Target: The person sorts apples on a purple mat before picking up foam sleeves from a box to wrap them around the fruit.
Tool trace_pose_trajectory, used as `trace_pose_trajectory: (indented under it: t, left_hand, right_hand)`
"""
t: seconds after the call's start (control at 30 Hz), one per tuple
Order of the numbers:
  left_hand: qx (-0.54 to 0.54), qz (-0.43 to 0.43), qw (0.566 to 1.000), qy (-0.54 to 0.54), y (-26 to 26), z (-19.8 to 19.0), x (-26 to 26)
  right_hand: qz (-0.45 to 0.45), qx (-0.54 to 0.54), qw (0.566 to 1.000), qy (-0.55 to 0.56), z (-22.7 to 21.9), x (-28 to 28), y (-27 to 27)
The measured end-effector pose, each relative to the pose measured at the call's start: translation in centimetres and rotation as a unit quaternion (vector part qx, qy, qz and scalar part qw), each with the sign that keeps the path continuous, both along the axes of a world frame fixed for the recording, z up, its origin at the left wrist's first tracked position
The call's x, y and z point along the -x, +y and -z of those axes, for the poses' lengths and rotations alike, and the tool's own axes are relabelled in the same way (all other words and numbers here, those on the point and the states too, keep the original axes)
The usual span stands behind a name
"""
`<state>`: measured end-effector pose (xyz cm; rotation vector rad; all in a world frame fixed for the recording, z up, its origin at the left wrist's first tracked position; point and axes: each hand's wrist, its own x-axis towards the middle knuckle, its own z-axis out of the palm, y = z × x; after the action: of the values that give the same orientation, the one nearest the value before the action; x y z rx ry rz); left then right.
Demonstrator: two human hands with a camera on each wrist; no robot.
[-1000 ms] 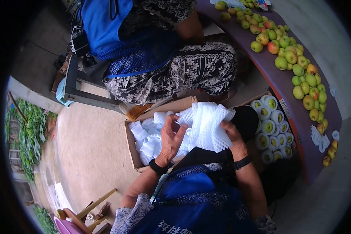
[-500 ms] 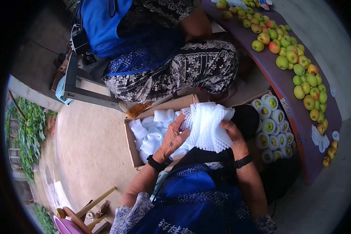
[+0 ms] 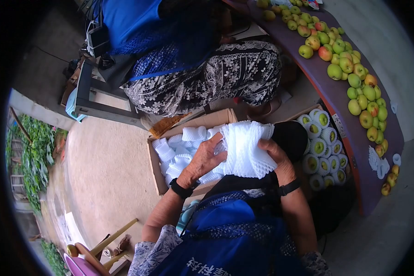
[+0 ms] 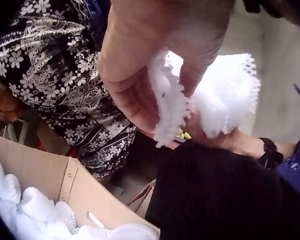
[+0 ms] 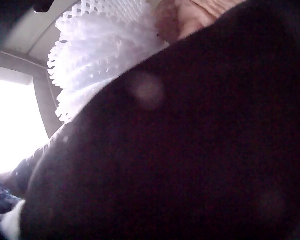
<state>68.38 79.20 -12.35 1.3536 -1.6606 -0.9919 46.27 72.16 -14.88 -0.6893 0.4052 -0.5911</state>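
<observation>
A bundle of white foam net fruit sleeves (image 3: 248, 149) is held between the two hands, above the person's lap, in the head view. At its left end the left hand (image 3: 206, 158) grips a loose sleeve edge; the left wrist view shows this frilled foam edge (image 4: 167, 105) between thumb and fingers. The right hand (image 3: 279, 158) holds the bundle's right end, thumb on the near face and the other fingers hidden behind it. In the right wrist view the frilled foam (image 5: 102, 55) shows beyond dark cloth, which covers most of that hand.
A cardboard box (image 3: 157, 172) of loose foam sleeves stands left of the lap. On the right, another box holds sleeved apples (image 3: 318, 147). Many bare apples (image 3: 354, 80) lie along a purple-topped table (image 3: 317, 76). Another person in patterned trousers (image 3: 207, 83) sits opposite.
The left hand has moved slightly right and up, from beside the bundle onto its left end. The right hand stays at the right end. The person opposite has shifted their arm and upper body.
</observation>
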Motion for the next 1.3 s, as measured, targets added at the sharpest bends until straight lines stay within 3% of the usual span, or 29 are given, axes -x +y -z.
trace_pose_trajectory:
  t: [0.27, 0.33, 0.37, 0.47, 0.6, 0.67, 0.7, 0.77, 0.9, 1.0, 1.07, 1.1, 1.17, 1.23, 1.3]
  left_hand:
    - [-0.061, -0.026, 0.983, 0.173, -0.1, 4.9, -1.2]
    - [-0.024, -0.095, 0.932, 0.35, -0.1, 5.8, -1.4]
    - [-0.026, -0.096, 0.931, 0.35, -0.4, 5.8, -1.7]
    - [-0.057, -0.192, 0.861, 0.467, -0.6, 5.6, -1.9]
    - [-0.037, -0.168, 0.834, 0.525, -1.2, 5.5, -1.8]
    - [-0.043, -0.152, 0.789, 0.594, -1.6, 5.2, -1.2]
    - [-0.043, -0.151, 0.788, 0.595, -1.7, 5.0, -0.9]
    - [-0.097, -0.145, 0.714, 0.678, -2.0, 4.4, -0.1]
    - [-0.142, -0.177, 0.738, 0.636, -2.5, 3.6, 1.3]
    - [-0.101, -0.159, 0.765, 0.616, -2.5, 4.1, 2.2]
    - [-0.043, -0.208, 0.848, 0.486, -2.3, 4.2, 2.7]
    - [-0.043, -0.205, 0.849, 0.486, -2.3, 4.1, 2.9]
    - [0.055, -0.221, 0.877, 0.423, -2.3, 3.6, 3.2]
    - [0.084, -0.217, 0.874, 0.426, -2.3, 3.1, 3.6]
    - [0.119, -0.217, 0.877, 0.411, -2.2, 2.8, 3.8]
  right_hand:
    - [0.038, -0.011, 0.999, -0.001, 1.2, 0.9, 0.6]
    - [0.065, -0.027, 0.998, 0.0, 2.0, 1.3, 0.4]
    - [0.065, -0.029, 0.997, 0.0, 1.7, 1.2, 0.3]
    - [0.084, -0.041, 0.995, -0.038, 1.4, 1.2, 0.2]
    - [0.09, -0.031, 0.995, 0.017, 0.4, 1.7, 0.1]
    - [0.088, -0.023, 0.995, 0.031, -0.4, 1.6, 0.4]
    - [0.078, -0.019, 0.997, 0.008, -0.5, 1.5, 0.6]
    - [0.069, -0.015, 0.997, -0.014, -0.9, 1.3, 0.9]
    - [0.045, -0.072, 0.996, -0.031, -1.9, 1.0, 1.1]
    - [0.04, -0.093, 0.994, -0.035, -1.6, 1.3, 0.9]
    - [0.043, -0.098, 0.993, -0.039, -1.6, 1.5, 0.8]
    - [0.053, -0.086, 0.995, -0.022, -1.8, 1.6, 0.9]
    - [0.063, -0.073, 0.995, -0.004, -1.8, 2.1, 1.0]
    - [0.094, 0.097, 0.981, 0.142, -0.5, 2.7, 1.1]
    - [0.087, 0.121, 0.976, 0.158, 0.0, 2.8, 0.8]
